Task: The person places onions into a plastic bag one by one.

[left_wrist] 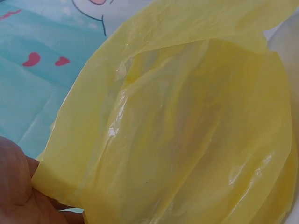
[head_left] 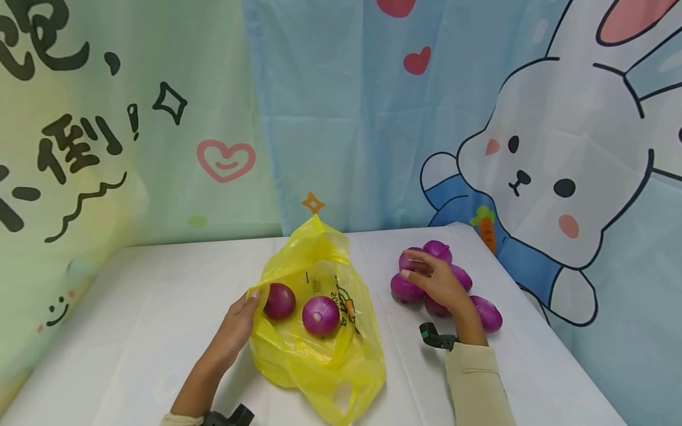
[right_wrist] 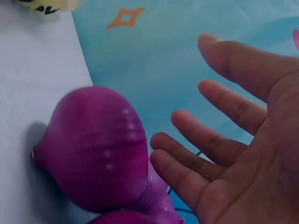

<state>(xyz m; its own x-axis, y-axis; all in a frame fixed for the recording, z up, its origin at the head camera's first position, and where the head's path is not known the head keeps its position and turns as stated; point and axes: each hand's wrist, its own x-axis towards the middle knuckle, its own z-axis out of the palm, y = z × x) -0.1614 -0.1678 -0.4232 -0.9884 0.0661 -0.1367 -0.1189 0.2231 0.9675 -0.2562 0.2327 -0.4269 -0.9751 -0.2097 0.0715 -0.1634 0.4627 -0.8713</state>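
A yellow plastic bag [head_left: 341, 349] lies in the middle of the table with its mouth spread, and two purple onions [head_left: 321, 316] show inside it. My left hand [head_left: 234, 331] pinches the left edge of the bag's mouth between thumb and fingers. On the right, my right hand [head_left: 442, 281] hovers over a cluster of purple onions [head_left: 407, 289], its fingers apart and holding nothing. The right wrist view shows a large onion [right_wrist: 98, 149] just beyond the spread fingertips. In the left wrist view, the yellow bag [left_wrist: 187, 130] fills most of the picture and hides its contents.
A white cloth covers the table [head_left: 160, 307]. Behind it hangs a printed backdrop [head_left: 330, 118] with a cartoon rabbit, hearts and lettering. One onion [head_left: 486, 313] sits by the right wrist, on the near side of the cluster.
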